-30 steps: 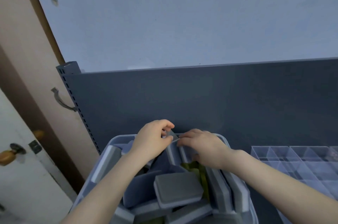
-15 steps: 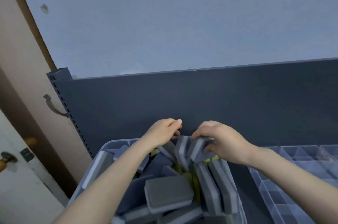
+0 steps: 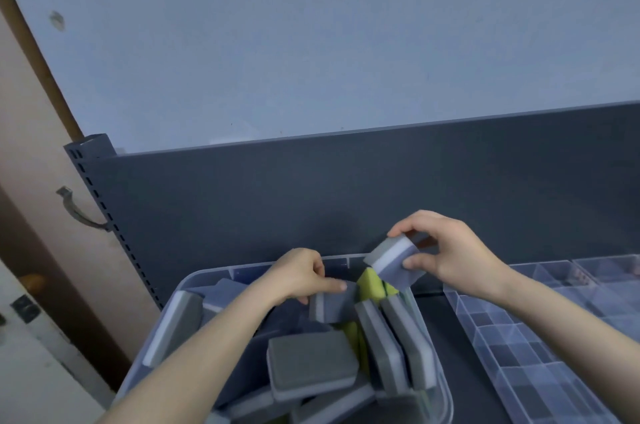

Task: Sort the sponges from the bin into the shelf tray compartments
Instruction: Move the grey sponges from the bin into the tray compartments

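From the head camera, the right hand holds a grey-and-white sponge clear above the far right corner of the bin. Its fingers curl over the top and the thumb presses the near face, so the sponge is clamped between them. The left hand is down in the bin, fingers curled and pinching the top edge of an upright grey sponge, just beside a yellow-green sponge.

The clear tray lies to the right of the bin, close by, and the compartments I can see look unfilled. As I see it, the lifted sponge should travel level and to the right, then be turned so its narrow edge fits a compartment. Squeezing lightly would stop the foam bulging against the dividers. The left hand could steady the pile meanwhile.
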`<action>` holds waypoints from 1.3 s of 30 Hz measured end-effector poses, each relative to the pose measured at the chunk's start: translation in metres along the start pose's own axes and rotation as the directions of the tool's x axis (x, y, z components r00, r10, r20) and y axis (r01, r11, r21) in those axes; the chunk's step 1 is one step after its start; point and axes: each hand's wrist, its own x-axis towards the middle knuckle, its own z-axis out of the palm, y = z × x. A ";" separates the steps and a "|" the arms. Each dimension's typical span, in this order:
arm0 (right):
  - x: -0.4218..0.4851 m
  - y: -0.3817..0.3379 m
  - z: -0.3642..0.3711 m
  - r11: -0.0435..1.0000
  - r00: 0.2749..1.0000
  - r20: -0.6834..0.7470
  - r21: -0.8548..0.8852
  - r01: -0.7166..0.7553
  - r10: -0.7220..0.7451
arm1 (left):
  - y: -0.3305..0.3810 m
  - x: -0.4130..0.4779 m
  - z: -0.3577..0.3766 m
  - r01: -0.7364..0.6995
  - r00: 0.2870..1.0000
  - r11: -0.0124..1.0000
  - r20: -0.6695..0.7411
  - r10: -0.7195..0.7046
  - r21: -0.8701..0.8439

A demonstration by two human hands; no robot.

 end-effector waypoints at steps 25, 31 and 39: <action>-0.055 0.050 -0.060 0.921 0.836 -0.411 0.292 -0.257 0.363 | 0.077 0.002 0.015 -0.391 0.905 0.788 -0.356 0.234 -0.476; -0.061 0.096 -0.100 0.914 0.839 -0.378 0.266 -0.307 0.391 | 0.128 0.025 0.044 -0.491 0.844 0.809 -0.406 0.350 -0.324; -0.062 0.172 -0.132 0.905 0.883 -0.238 0.244 -0.348 0.404 | 0.182 0.062 0.093 -0.348 0.903 0.926 -0.317 0.289 -0.147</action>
